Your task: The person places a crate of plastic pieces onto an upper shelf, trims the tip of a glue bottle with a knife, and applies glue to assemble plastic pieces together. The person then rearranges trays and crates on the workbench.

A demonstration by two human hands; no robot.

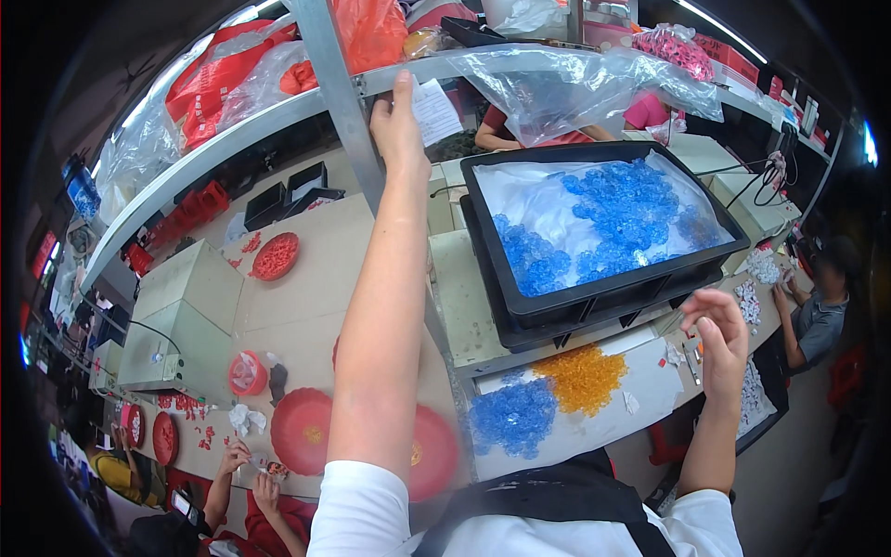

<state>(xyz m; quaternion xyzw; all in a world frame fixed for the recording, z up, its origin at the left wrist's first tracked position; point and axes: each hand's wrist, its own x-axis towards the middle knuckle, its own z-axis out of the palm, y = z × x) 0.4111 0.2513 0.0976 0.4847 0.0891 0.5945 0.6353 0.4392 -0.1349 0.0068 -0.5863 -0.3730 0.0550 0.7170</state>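
Paper slip (438,113) right at the left hand (399,135)

So the slip can be spotted beyond the far left corner of the black tray (613,290), just right of the left hand's one clearly seen digit, which is pointed up. Its long axis is tilted steeply, lower end angled toward the tray. The other left fingers are mostly hidden, so whether the paper's pinched can't be told. The right hand (719,325) is placed well apart from it, just off the tray's near right corner, fingers loosely curled, thumb slightly apart, nothing seen between.
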